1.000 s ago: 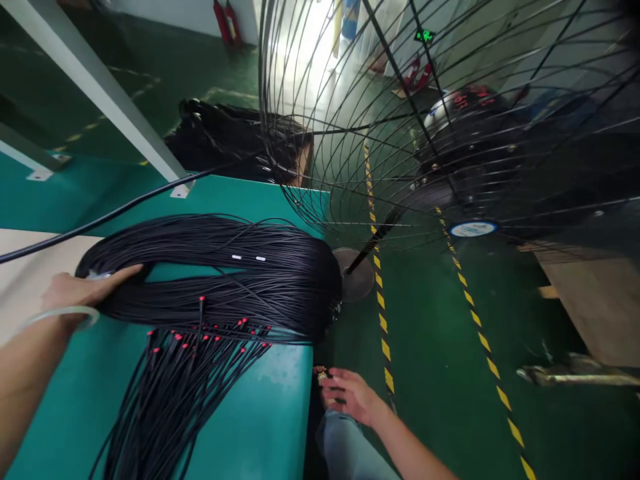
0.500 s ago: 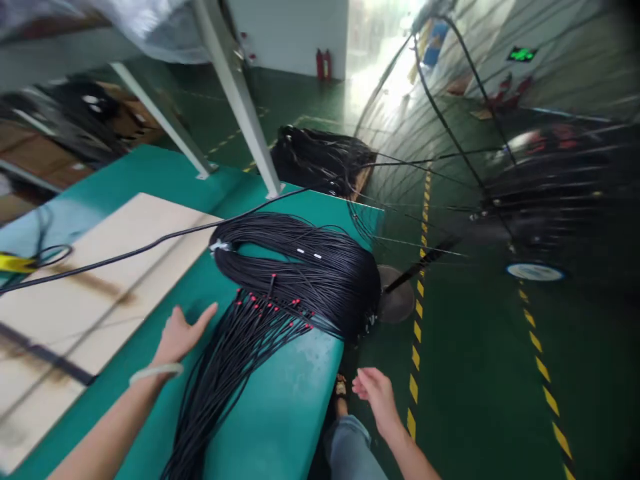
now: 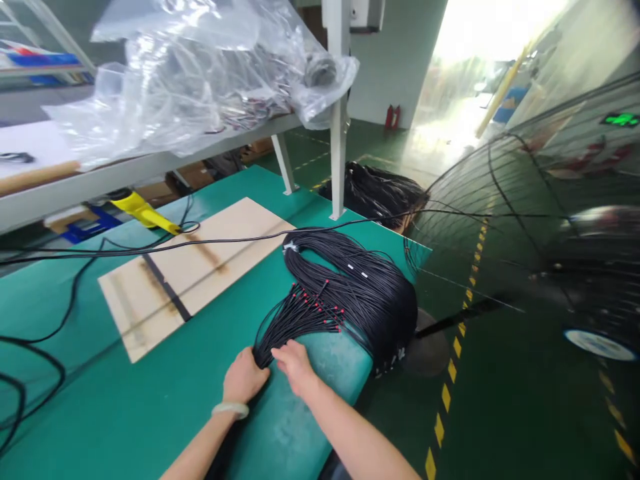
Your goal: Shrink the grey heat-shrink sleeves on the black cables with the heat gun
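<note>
A thick bundle of black cables [image 3: 360, 287] with red-tipped ends lies coiled on the green table [image 3: 150, 393], near its right edge. My left hand [image 3: 243, 380], with a pale bangle on the wrist, is closed round the straight run of the cables close to me. Beside it, my right hand [image 3: 296, 365] rests on the same strands with its fingers pinched on them.
A tan board [image 3: 190, 273] lies on the table with a long black cord across it. A yellow tool [image 3: 140, 210] sits at the back. A shelf above carries a clear plastic bag [image 3: 200, 73]. A large floor fan [image 3: 550, 253] stands to the right, and another cable pile [image 3: 375, 190] lies behind.
My view has swung left, away from the fan. Both hands have come together onto the cable bundle: the left from the bare table, the right from below the table edge.
</note>
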Demonstrator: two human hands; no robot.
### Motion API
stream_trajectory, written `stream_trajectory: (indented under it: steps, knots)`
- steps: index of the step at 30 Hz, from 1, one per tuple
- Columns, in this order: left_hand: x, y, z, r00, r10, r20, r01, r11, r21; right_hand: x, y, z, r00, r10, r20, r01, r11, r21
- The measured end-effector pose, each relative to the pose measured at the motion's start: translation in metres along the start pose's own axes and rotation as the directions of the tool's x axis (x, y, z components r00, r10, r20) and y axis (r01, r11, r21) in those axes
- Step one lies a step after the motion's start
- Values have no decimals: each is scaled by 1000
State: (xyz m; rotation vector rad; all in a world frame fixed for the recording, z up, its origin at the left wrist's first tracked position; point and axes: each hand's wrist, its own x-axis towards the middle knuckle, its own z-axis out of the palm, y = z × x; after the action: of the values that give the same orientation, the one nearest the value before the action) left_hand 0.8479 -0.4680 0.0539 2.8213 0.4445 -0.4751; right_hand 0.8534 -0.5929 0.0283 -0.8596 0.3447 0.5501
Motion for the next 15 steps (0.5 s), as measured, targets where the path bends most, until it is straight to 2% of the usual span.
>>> stream_trajectory:
  steps: [2,4,8,11,15]
  knots:
    - [6,-1,-6,998,-42,45,44,997,-61,4,1,9,999,38,-4,-37,999,23]
    - [7,-5,-15,990,-36,138,57,987,-150,5,3,12,997,81,-12,-80,996,33]
    - [-9,-10,-35,949,113,293,8,924,-383,4,14,21,991,135,-24,-134,990,34]
    - [-31,-8,-49,929,225,293,-44,854,-518,-5,21,41,996,81,24,-83,991,106]
    - [-60,-6,-68,921,323,218,-121,769,-627,-31,18,70,978,-32,208,-18,973,231]
